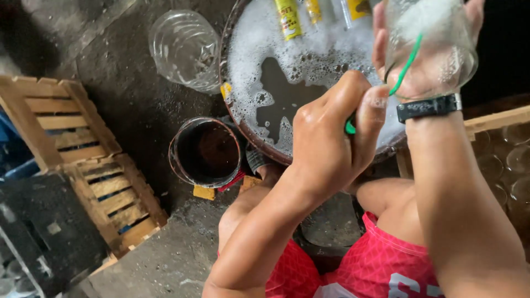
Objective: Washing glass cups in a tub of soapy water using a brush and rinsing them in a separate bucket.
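My right hand (379,47), with a black watch (429,107) on its wrist, holds a clear glass jar (436,38) with foam inside, above the right side of a round basin (223,55). My left hand (326,138) is closed on the end of a green wire-handled brush (406,72) that runs up into the jar. The basin holds dark water covered in white suds (259,38). Bottles with yellow labels (288,19) float at its far side.
A clear plastic container (185,49) stands left of the basin and a dark round bucket (205,152) in front of it. Wooden crates (61,121) lie on the wet concrete at left. Several clear glasses (513,160) sit in a wooden crate at right. My knees and red shorts (381,265) are below.
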